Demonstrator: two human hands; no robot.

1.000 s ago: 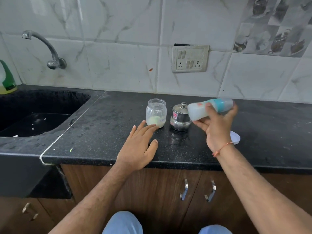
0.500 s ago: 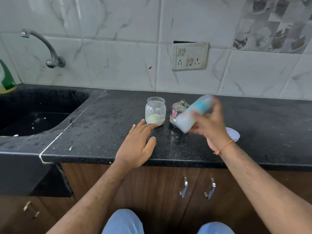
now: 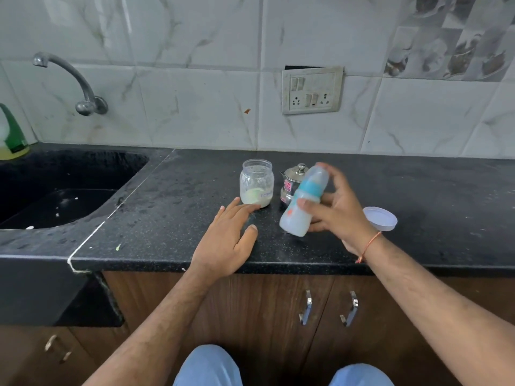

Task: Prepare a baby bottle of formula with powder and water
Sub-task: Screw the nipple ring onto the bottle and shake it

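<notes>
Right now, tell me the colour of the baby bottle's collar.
Teal-blue, on the baby bottle in the right hand; head view.

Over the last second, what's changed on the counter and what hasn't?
The right hand swung the baby bottle from lying sideways, teal cap pointing right, to tilted with the cap up and base low near the counter. Its grip on the bottle held throughout. The left hand stayed flat on the counter, and the powder jar, steel pot and white lid did not move.
</notes>
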